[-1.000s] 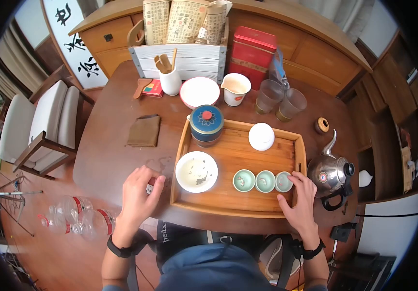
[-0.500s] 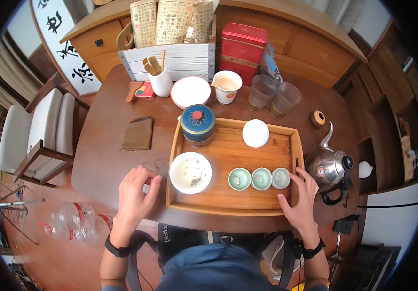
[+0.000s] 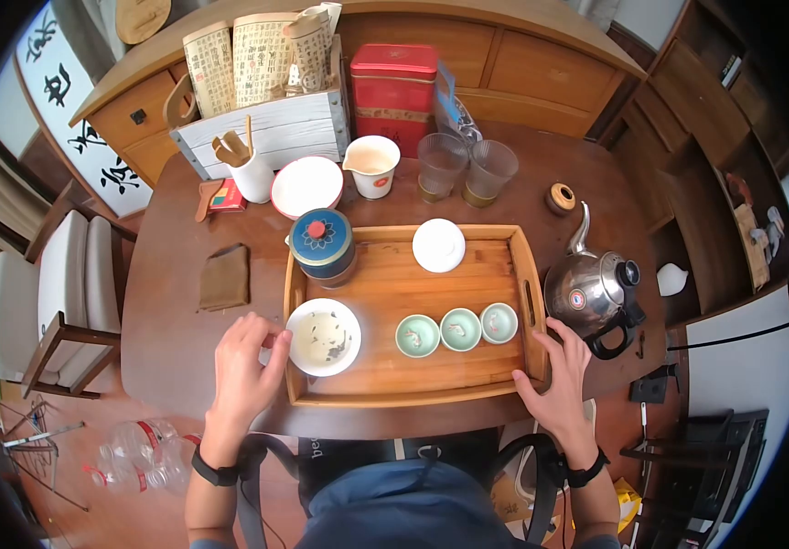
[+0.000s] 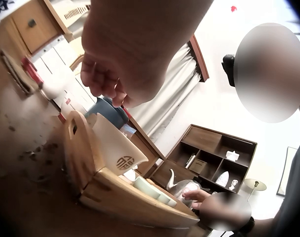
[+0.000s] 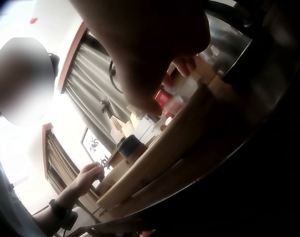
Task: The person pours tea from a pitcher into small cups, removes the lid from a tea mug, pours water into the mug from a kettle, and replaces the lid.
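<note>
Three teacups [image 3: 460, 329], one tray [image 3: 394, 395]

this looks like a tea room in a home. a big brown wooden table [image 3: 184, 348] holds a wooden tea tray [image 3: 413, 392] with three little green cups [image 3: 459, 329], and a shiny kettle [image 3: 591, 291] stands beside it. a red tea tin [image 3: 392, 87], wooden drawers [image 3: 522, 64], a soft chair [image 3: 47, 302] and black brush writing on the wall [image 3: 74, 128] are around it.
</note>
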The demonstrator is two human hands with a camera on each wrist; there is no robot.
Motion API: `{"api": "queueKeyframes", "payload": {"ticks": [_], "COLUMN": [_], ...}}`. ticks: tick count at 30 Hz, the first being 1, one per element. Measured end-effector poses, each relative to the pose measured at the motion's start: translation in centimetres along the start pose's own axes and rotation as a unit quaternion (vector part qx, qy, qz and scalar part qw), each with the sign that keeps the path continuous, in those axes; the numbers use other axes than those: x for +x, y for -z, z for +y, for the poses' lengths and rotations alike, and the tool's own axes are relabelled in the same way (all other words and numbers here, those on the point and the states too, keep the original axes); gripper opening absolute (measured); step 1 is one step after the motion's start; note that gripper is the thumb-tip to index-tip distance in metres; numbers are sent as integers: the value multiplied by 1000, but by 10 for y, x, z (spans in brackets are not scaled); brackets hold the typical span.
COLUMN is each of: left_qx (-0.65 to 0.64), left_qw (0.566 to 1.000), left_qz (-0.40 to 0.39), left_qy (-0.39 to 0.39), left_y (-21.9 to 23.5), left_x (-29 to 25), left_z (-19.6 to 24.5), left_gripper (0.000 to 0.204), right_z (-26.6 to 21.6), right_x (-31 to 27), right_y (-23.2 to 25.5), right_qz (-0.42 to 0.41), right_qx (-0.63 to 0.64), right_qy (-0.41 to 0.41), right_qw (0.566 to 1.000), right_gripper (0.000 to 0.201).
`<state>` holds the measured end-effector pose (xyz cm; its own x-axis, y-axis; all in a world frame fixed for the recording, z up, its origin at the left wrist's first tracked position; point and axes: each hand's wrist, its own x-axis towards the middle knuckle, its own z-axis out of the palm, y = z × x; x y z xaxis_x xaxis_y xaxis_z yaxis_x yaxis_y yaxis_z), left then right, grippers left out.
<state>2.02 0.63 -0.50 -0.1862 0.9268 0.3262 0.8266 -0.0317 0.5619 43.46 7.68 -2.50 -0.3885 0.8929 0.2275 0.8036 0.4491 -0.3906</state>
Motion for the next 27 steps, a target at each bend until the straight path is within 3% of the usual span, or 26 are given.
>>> {"api": "queueKeyframes", "payload": {"ticks": [8,10,11,13,17,19,25,27], "left_qx": [44,121,123,212,272,302,365,376], "left_qw": [999,987,987,959,935,909,838,829], "left_qz": [-1,12,14,20,18,16,10,-1], "left_qy": [-33,-109,-106,-187,-227,-285,-405,-413], "left_y": [9,14,15,18,25,29,47,54], "left_x": [0,0,-1,-3,-4,-4,10,14], "left_z": [3,7,7,6,8,9,23,31], "left_gripper": [13,14,14,16,20,25,26,24], "right_z": [0,-2,-4,-5,-3,-1,11,15], "right_x": [5,9,12,16,20,21,27,28], "right_y": [-2,-3,-2,-4,-8,-11,-15,-17], "right_qz": [2,2,-3,-7,2,7,45,53], "right_qx": [-3,-3,0,4,-1,-9,-81,-112], "right_qy": [18,28,27,31,48,57,144,184], "right_qw": [1000,1000,1000,999,999,998,985,975], "right_gripper": [61,61,61,60,61,61,63,61]}}
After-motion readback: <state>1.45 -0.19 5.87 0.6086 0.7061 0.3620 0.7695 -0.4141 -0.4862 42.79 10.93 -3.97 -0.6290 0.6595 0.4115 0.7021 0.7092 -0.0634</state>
